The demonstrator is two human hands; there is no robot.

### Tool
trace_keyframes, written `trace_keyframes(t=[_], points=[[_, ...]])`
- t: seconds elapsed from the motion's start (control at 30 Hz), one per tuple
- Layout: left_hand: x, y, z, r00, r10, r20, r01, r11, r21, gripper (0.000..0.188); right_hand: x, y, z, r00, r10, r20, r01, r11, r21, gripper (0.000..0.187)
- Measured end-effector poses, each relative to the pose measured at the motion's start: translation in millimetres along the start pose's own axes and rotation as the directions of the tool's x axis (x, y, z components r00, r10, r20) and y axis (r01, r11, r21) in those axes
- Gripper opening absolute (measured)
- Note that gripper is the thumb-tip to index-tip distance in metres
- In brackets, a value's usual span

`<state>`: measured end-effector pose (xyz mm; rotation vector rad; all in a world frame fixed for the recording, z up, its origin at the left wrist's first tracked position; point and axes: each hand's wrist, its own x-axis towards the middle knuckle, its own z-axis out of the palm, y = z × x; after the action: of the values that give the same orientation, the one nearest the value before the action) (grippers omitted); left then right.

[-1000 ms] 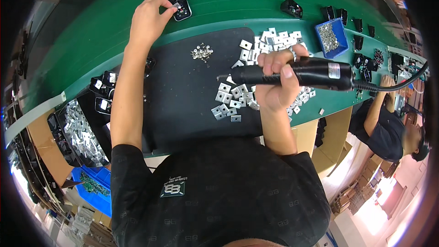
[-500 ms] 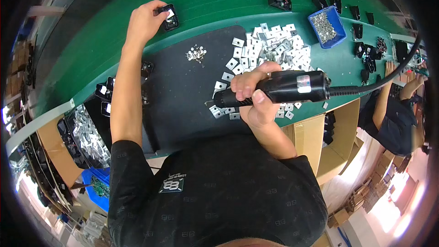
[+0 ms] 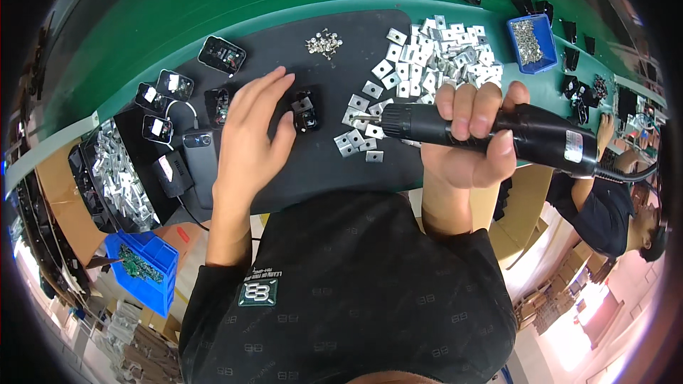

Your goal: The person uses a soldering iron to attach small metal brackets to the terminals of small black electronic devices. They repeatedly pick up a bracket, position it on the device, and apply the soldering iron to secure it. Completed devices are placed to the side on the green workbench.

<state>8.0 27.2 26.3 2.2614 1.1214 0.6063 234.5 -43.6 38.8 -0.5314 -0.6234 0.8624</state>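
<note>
My left hand (image 3: 252, 128) is over the dark mat, its fingers stretched out and the thumb spread away, holding nothing. Just right of its thumb lies a small black housing (image 3: 307, 117) with a shiny metal piece in it; whether the thumb touches it I cannot tell. My right hand (image 3: 459, 163) grips a black corded electric screwdriver (image 3: 541, 128), fingers wrapped round the body. The tool lies nearly level, its bit pointing left above some loose metal plates (image 3: 356, 142). Beyond my left hand, a small heap of screws (image 3: 324, 45) rests on the mat.
Silvery square plates (image 3: 455, 57) form a wide pile at the right. A blue bin (image 3: 543, 60) of screws stands beyond it. At left are open black housings (image 3: 222, 55), a dark phone-like device (image 3: 199, 141) and cables. A co-worker's arm (image 3: 605, 135) shows far right.
My left hand has come back from the far green strip, letting go of a black housing there. A black housing now lies beside it on the mat. The screwdriver has shifted right in view.
</note>
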Motion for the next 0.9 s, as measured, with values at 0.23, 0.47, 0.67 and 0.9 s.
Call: trace_keyframes(t=[0.23,0.47,0.67,0.9], points=[[-10,21,10,0.993,0.114,0.011,-0.112,0.989,-0.101,0.032,-2,-2,17,0.988,-0.018,0.151,0.008,0.998,0.069,0.045],[-14,17,16,0.992,0.128,-0.022,-0.130,0.966,-0.224,0.020,-8,1,27,0.983,-0.001,0.186,-0.016,0.996,0.087,0.044],[-16,13,11,0.984,0.169,-0.053,-0.177,0.958,-0.226,0.013,-12,2,31,0.983,0.020,0.182,-0.040,0.993,0.109,0.043],[-18,7,12,0.981,0.182,-0.059,-0.191,0.957,-0.217,0.017,-12,7,33,0.977,0.050,0.206,-0.070,0.994,0.089,0.044]])
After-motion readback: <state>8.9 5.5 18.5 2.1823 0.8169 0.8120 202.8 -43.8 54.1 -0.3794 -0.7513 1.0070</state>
